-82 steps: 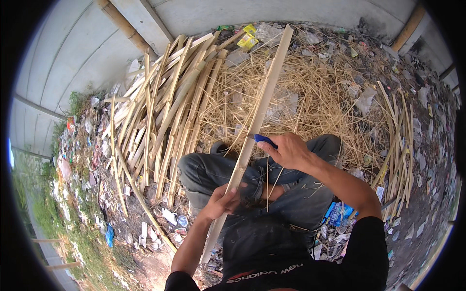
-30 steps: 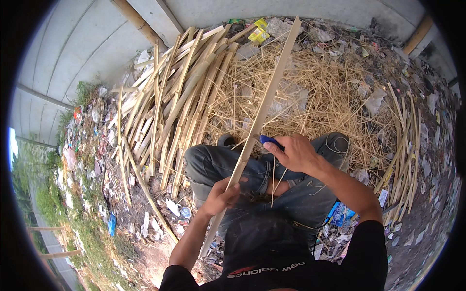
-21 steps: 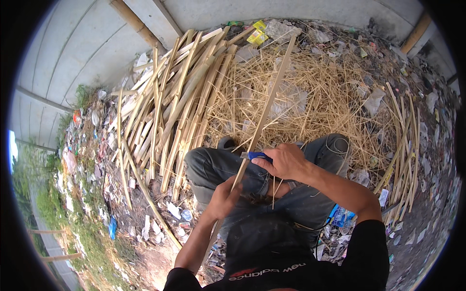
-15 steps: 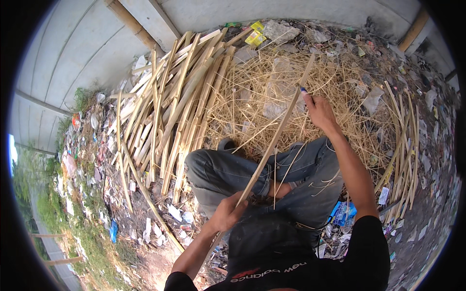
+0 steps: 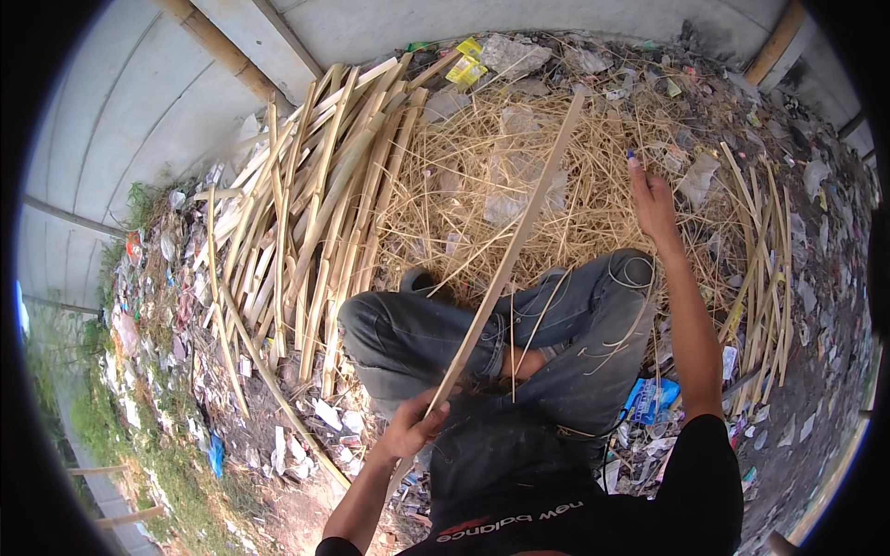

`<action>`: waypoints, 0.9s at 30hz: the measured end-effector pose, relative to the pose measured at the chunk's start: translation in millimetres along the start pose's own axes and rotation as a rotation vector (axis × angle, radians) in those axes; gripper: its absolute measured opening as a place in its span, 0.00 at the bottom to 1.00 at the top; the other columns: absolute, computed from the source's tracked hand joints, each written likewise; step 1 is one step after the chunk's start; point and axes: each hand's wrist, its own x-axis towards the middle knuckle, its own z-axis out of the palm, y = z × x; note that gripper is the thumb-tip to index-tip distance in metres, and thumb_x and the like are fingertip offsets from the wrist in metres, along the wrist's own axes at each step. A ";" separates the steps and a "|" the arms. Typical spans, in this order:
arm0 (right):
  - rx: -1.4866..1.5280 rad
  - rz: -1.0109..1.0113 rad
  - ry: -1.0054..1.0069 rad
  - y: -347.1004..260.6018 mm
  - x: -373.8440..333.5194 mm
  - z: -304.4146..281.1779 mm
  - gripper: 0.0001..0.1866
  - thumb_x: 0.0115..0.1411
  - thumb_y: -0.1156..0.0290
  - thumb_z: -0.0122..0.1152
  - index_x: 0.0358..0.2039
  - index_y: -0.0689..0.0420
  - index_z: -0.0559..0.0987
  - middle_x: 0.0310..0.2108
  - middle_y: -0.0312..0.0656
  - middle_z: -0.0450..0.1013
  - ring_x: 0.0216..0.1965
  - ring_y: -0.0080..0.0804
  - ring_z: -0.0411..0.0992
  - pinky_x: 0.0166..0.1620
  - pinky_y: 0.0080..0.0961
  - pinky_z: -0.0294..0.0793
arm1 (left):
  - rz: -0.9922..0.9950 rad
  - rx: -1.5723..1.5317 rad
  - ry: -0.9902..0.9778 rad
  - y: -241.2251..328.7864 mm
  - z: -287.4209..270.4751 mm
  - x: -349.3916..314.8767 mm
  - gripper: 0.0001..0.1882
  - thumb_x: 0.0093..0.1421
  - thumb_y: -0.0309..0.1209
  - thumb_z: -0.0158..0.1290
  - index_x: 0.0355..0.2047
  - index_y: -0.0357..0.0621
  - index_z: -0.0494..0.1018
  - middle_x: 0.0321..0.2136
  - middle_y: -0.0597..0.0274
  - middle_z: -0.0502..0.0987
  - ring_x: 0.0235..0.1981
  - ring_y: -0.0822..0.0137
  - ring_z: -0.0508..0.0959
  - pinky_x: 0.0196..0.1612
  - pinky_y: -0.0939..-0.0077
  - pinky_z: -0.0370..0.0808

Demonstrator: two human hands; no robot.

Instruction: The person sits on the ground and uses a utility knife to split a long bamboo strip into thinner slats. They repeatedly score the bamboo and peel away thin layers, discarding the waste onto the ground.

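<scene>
Head view: my left hand (image 5: 410,428) is closed around the lower part of a long bamboo strip (image 5: 512,255), the thumb lying over it. The strip slants from beside my body, past my crossed legs (image 5: 491,334), up to the right, with its far end over the loose shavings (image 5: 603,171). I judge that I grip it low so that the long part beyond my fist stays free, and that the slant keeps this part within my other arm's reach; whether it rests on a leg I cannot tell.

My right hand (image 5: 656,211) is stretched out to the right of the strip, apart from it, fingers closed on a blue tool (image 5: 631,155). Only a small end of the tool shows past the fingertips, and I cannot make out a blade. Holding it out there probably keeps it clear of the strip and of my knees.

On my left lies a heap of split bamboo (image 5: 320,213), roughly lengthwise; on my right, a smaller bundle of thin strips (image 5: 762,269). Having 1 pile on each side seems meant to keep the 2 apart, both close to where I sit.

As for the strip itself, it looks pale tan, narrow and nearly straight, with a plain, blunt far end. Its finer surface is too small to judge.
</scene>
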 end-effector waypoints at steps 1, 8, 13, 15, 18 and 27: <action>-0.015 -0.075 -0.061 -28.7 -23.5 14.2 0.40 0.74 0.36 0.48 0.21 0.64 0.73 0.13 0.42 0.61 0.18 0.34 0.59 0.27 0.39 0.61 | 0.056 0.027 -0.024 0.8 1.7 9.0 0.24 0.77 0.36 0.49 0.68 0.38 0.67 0.20 0.76 0.61 0.20 0.80 0.61 0.23 0.80 0.61; -0.125 -0.463 -0.632 -124.3 -151.6 69.3 0.34 0.70 0.38 0.55 0.24 0.59 0.81 0.15 0.52 0.73 0.21 0.55 0.78 0.27 0.49 0.75 | 0.142 -0.098 -0.126 24.1 18.8 40.8 0.23 0.78 0.36 0.46 0.67 0.34 0.66 0.22 0.75 0.61 0.19 0.79 0.61 0.21 0.81 0.59; -0.319 -0.670 -0.621 -111.1 -164.5 82.0 0.33 0.70 0.38 0.53 0.27 0.56 0.84 0.16 0.50 0.75 0.23 0.53 0.79 0.28 0.48 0.76 | 0.123 -0.233 -0.142 16.5 20.2 40.1 0.24 0.78 0.36 0.47 0.67 0.33 0.65 0.26 0.73 0.61 0.21 0.80 0.60 0.21 0.82 0.57; -0.277 -0.536 -0.493 -111.3 -134.3 77.2 0.33 0.70 0.38 0.53 0.28 0.58 0.83 0.15 0.50 0.73 0.20 0.54 0.77 0.26 0.46 0.74 | 0.107 -0.238 -0.139 12.8 21.3 35.5 0.24 0.78 0.35 0.47 0.67 0.33 0.65 0.26 0.72 0.61 0.21 0.79 0.60 0.21 0.82 0.58; -0.242 -0.473 -0.379 -97.1 -106.0 70.0 0.33 0.71 0.38 0.53 0.30 0.58 0.83 0.15 0.50 0.72 0.19 0.54 0.75 0.25 0.45 0.73 | 0.082 -0.231 -0.170 17.0 20.8 32.9 0.24 0.78 0.35 0.47 0.67 0.33 0.64 0.26 0.72 0.61 0.20 0.79 0.60 0.21 0.81 0.59; -0.259 -0.601 -0.648 -118.1 -161.3 74.2 0.33 0.71 0.37 0.50 0.34 0.56 0.85 0.18 0.51 0.76 0.23 0.56 0.78 0.29 0.50 0.77 | 0.053 -0.192 -0.196 22.1 14.7 41.3 0.23 0.77 0.34 0.46 0.67 0.36 0.66 0.19 0.72 0.59 0.17 0.77 0.59 0.21 0.78 0.59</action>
